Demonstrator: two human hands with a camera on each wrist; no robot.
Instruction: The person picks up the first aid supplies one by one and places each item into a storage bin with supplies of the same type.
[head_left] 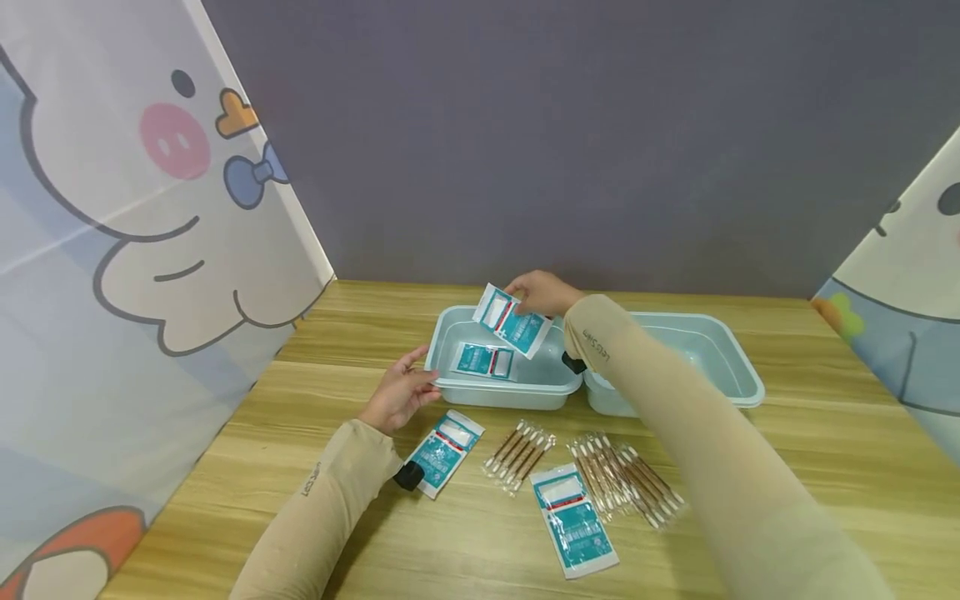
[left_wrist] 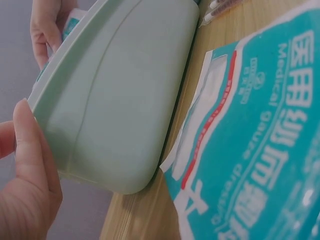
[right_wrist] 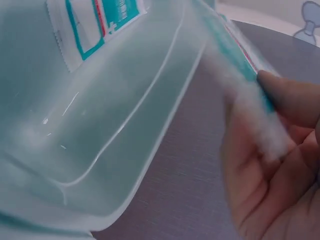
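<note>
So the right hand (head_left: 542,293) is up near the middle of the head view, fingers pinching one teal-and-white gauze dressing packet (head_left: 512,320) by its upper edge. The packet hangs tilted, long axis running from upper left down to lower right, directly over the left pale green plastic tub (head_left: 450,329). A second flat gauze packet (head_left: 483,361) is already lying inside that tub, just below the held one.

The left hand (head_left: 401,392) is fairly open, fingers relaxed and resting against the tub's left outer wall, not gripping anything as far as I can tell. It's nearer the tub, but the right hand has the packet.

Lower in the frame, on the wooden surface (head_left: 825,467), there are two more packets, plus loose bundles of wrapped swab sticks (head_left: 626,477). Another matching tub (head_left: 720,350) sits right of centre, touching the first.
</note>
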